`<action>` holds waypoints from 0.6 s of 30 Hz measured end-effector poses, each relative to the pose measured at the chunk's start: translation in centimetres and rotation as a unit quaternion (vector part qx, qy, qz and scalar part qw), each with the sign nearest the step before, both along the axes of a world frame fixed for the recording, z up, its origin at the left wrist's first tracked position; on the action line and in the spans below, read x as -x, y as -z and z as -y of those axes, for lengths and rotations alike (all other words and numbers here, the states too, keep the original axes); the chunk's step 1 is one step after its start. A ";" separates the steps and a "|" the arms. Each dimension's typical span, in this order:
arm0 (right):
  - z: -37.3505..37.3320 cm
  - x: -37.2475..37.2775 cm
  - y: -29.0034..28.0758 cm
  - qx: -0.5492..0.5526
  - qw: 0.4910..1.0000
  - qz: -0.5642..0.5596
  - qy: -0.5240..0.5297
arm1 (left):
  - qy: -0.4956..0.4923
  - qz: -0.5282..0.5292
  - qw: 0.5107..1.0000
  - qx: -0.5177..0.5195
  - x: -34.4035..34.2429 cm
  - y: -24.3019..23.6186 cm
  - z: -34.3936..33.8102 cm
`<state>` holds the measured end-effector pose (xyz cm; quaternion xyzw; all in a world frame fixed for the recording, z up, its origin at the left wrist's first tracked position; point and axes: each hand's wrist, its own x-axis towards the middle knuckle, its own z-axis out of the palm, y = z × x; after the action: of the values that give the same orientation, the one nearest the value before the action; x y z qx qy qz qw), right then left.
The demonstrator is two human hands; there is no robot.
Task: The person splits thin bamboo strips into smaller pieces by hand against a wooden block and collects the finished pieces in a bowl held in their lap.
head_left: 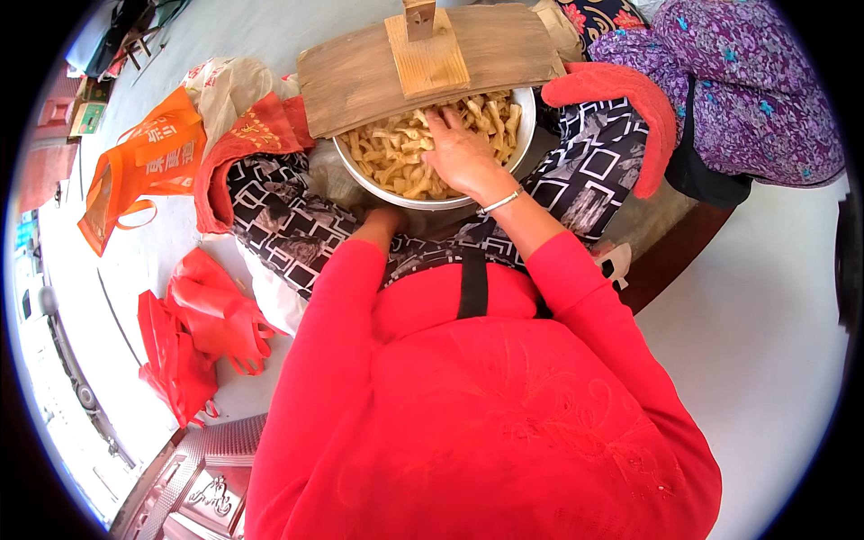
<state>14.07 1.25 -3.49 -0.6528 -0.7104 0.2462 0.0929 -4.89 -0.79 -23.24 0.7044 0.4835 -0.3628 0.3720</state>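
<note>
The right hand (461, 157) is sunk among the yellowish knobbly food pieces (396, 166), its fingers pointed away from the body and its thumb set slightly apart; whether a piece is gripped cannot be told, since the fingertips are partly buried. The pieces are held in a round metal bowl (432, 205), by which the hand is surrounded. A thin bracelet (500, 202) is worn just behind the grip, at the wrist.

The left hand (387, 219) is seen to the near left of that grip, low beside the bowl; it is mostly hidden, so its hold cannot be made out.

Just beyond the right fingers, the bowl's far side is covered by a wooden board (346, 85), on which a paler wooden block (423, 63) is set. Patterned trousers (288, 225) are seen on both sides of the grip. Farther left, an orange bag (148, 157) is placed; to the far right, purple flowered clothing (747, 99) is worn by another person.
</note>
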 end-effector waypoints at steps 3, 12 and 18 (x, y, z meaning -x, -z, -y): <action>1.3 -1.1 0.4 -0.075 0.991 -0.079 -0.074 | 0.045 0.038 0.997 -0.057 -0.3 -3.9 0.2; 5.6 -2.7 -3.3 -0.146 0.957 -0.252 -0.010 | -0.009 0.219 0.939 -0.267 1.7 -19.5 5.1; 6.5 -2.3 -4.8 -0.030 0.891 -0.451 0.039 | -0.342 0.446 0.795 -0.229 3.9 -28.6 6.4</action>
<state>16.32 -5.22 1.36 -0.4956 -0.5729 0.4889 0.4326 -8.74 -7.22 5.40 0.6414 0.5427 0.2637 0.4739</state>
